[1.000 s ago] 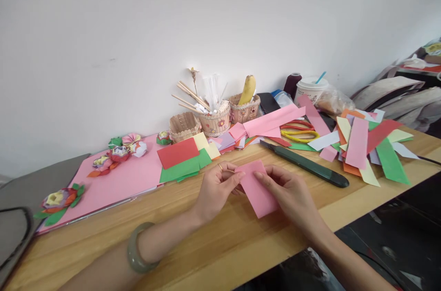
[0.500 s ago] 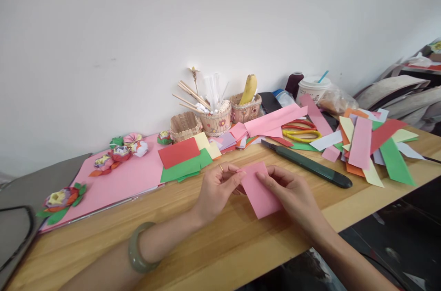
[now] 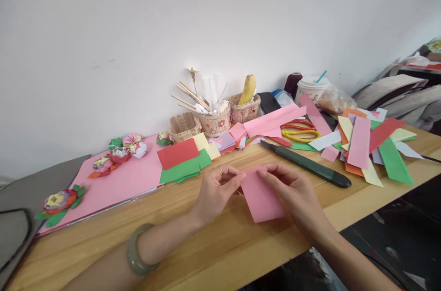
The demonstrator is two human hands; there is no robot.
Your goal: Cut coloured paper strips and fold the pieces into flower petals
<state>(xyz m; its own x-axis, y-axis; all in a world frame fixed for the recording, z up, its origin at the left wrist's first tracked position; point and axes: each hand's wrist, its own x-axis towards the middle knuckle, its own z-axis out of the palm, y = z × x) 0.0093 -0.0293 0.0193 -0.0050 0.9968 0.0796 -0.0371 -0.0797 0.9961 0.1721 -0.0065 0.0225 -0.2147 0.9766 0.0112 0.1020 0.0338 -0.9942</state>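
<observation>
A small pink sheet of paper (image 3: 262, 199) hangs between my two hands, just above the wooden table. My left hand (image 3: 218, 192) pinches its upper left corner between thumb and fingers. At the upper right edge, my right hand (image 3: 292, 190) grips it with the thumb on the near face and the fingers behind. Beyond my left hand lie red paper (image 3: 179, 153) and green paper (image 3: 184, 169) rectangles. A dark green utility knife (image 3: 306, 165) rests past my right hand, close to the yellow-handled scissors (image 3: 300, 136).
Folded paper flowers (image 3: 120, 153) sit on a pink sheet (image 3: 120, 185) at the left. Small baskets (image 3: 215, 123), one holding a banana (image 3: 247, 89), stand along the wall with a white cup (image 3: 310, 89). Coloured paper strips (image 3: 360, 144) are heaped at the right. The table's front edge (image 3: 292, 259) is near.
The pink paper has tilted a little, its lower edge now slightly lower. My right hand has shifted its thumb up toward the paper's top edge. My left hand keeps its pinch.
</observation>
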